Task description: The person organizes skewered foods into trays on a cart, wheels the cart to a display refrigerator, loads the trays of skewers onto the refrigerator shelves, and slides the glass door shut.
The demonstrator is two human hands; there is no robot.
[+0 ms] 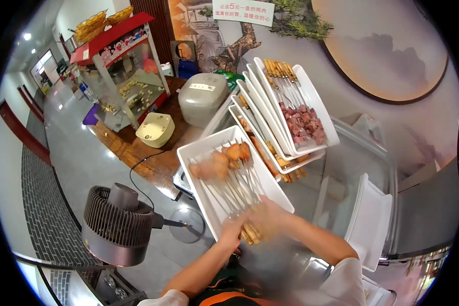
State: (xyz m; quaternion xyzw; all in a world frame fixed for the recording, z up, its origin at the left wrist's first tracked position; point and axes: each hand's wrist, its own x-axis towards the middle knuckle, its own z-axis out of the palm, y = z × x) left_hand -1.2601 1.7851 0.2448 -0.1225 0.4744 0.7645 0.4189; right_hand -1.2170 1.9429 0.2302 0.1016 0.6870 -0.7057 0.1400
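A white rectangular tray [280, 198] lies tilted in front of me, with several metal skewers [235, 189] in it. Browned pieces of meat [233, 153] sit at their far ends, and wooden handles [250, 233] point towards me. My left hand [233, 229] is closed around the handle end of the skewers, close to the tray's near edge. From the right, my right hand [266, 217] covers the same handles, its fingers curled and smeared by motion. Exactly how many skewers each hand grips is hidden.
Behind the tray stand several stacked white trays [327, 125], the top one holding skewers of pink meat cubes [303, 124]. A popcorn machine [130, 76], grey rice cooker [203, 102] and yellow container [155, 130] stand on a wooden table. A fan [117, 224] is at left, another white tray [367, 219] at right.
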